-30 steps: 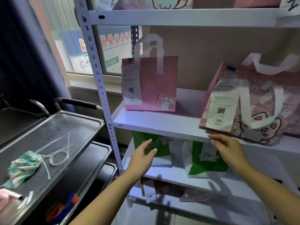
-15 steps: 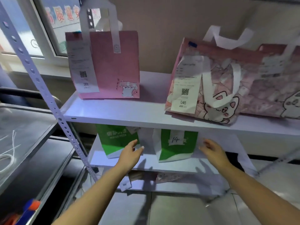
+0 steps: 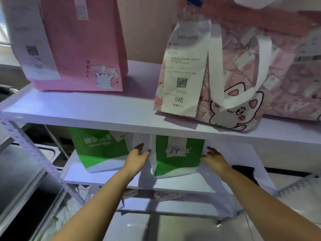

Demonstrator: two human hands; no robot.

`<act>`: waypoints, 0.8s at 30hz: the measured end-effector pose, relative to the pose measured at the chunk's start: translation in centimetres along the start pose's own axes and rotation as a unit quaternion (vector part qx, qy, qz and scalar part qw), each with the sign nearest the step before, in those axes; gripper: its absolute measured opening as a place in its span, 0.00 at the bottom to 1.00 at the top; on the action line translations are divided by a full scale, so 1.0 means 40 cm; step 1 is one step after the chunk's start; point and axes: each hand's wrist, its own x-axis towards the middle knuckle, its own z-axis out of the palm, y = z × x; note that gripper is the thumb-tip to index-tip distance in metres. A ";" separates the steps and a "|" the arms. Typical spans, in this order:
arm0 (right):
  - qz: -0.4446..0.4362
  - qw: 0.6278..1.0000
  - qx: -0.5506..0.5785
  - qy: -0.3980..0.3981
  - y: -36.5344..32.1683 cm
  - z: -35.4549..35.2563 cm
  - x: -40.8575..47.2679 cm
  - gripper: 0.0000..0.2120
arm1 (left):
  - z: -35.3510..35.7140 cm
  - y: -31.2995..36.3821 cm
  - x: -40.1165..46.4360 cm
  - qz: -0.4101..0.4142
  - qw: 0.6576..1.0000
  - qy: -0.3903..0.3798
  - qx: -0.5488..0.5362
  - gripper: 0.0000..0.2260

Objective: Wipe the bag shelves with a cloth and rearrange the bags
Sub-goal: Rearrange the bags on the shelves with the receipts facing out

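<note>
Flanking green bag (image 3: 178, 153) marked 14, lower shelf (image 3: 173, 184).
Left hand (image 3: 137, 158) and right hand (image 3: 215, 158) touch its sides, fingers relaxed, not gripping.

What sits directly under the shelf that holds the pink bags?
Under that shelf, two green bags stand on a lower shelf: one plain, one labelled 14. Their tops and whatever lies behind them are hidden by the shelf edge.

Both bare forearms reach forward and up from the bottom edge, converging slightly. The left hand (image 3: 137, 158) is held edge-on with straight fingers and the thumb raised apart. The right hand (image 3: 215, 158) mirrors it, palm turned inward, fingers extended and only lightly bent at the tips.
</note>
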 end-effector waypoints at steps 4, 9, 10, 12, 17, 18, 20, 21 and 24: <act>-0.025 0.999 0.029 -0.014 0.004 0.025 0.053 0.28 | 0.050 -0.004 0.042 0.014 1.000 -0.013 -0.017 0.20; -0.040 0.998 0.051 -0.027 0.011 0.028 0.026 0.24 | 0.091 0.002 0.024 0.036 0.996 -0.071 -0.036 0.18; -0.039 0.997 0.052 -0.035 0.015 0.024 0.010 0.22 | 0.095 0.000 0.010 0.034 0.996 -0.071 -0.038 0.17; -0.040 0.996 0.057 -0.051 0.029 0.014 -0.027 0.20 | 0.097 -0.002 -0.028 0.017 0.998 -0.053 -0.035 0.17; -0.050 0.994 0.032 -0.094 0.065 -0.013 -0.136 0.18 | 0.075 -0.029 -0.163 -0.018 0.998 -0.053 -0.005 0.13; -0.057 0.993 0.017 -0.101 0.073 -0.015 -0.158 0.17 | 0.067 -0.033 -0.195 -0.022 0.998 -0.061 0.002 0.11; -0.072 0.991 -0.014 -0.112 0.091 -0.013 -0.206 0.14 | 0.052 -0.046 -0.256 -0.020 0.998 -0.063 0.016 0.07; -0.074 0.990 -0.021 -0.115 0.098 -0.012 -0.234 0.13 | 0.043 -0.049 -0.287 -0.019 0.998 -0.060 0.019 0.06; -0.077 0.990 -0.002 -0.117 0.111 0.000 -0.324 0.15 | -0.001 -0.056 -0.371 -0.010 0.998 -0.051 0.019 0.07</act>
